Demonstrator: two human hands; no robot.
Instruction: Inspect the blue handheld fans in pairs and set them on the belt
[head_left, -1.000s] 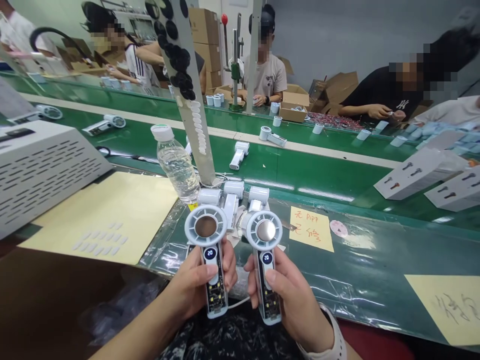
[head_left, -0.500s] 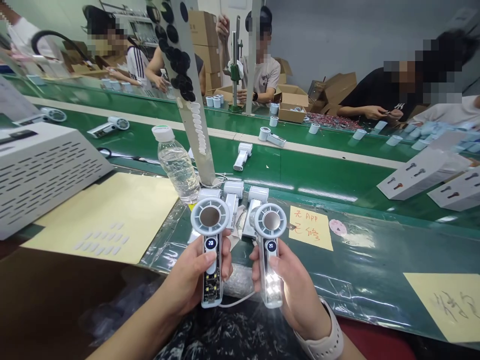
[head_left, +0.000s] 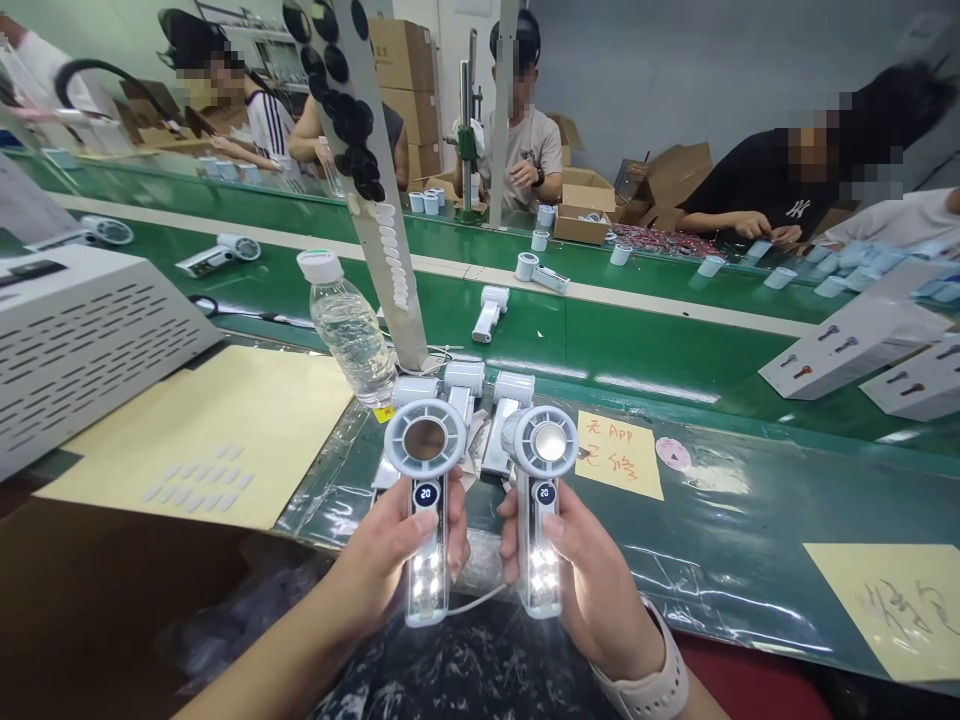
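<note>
My left hand is closed round the clear handle of a handheld fan, its thumb on the button below a display reading 20. A second handheld fan is gripped by my right hand, thumb likewise on its button; this display also reads 20. Both fans stand upright side by side, round heads up, and white lights glow in both handles. A white cable runs between their lower ends. Just behind lie more fans, among them one white and silver fan, on the bench.
A water bottle leans by the post. Left are a vented metal box and yellow paper with small white strips. Handwritten notes lie right. Beyond, a green conveyor carries fans; several co-workers sit across it.
The lights in the left fan's handle have come on; they were off before. Both hands keep their grip. Across the belt, a co-worker's raised hand has come down.
</note>
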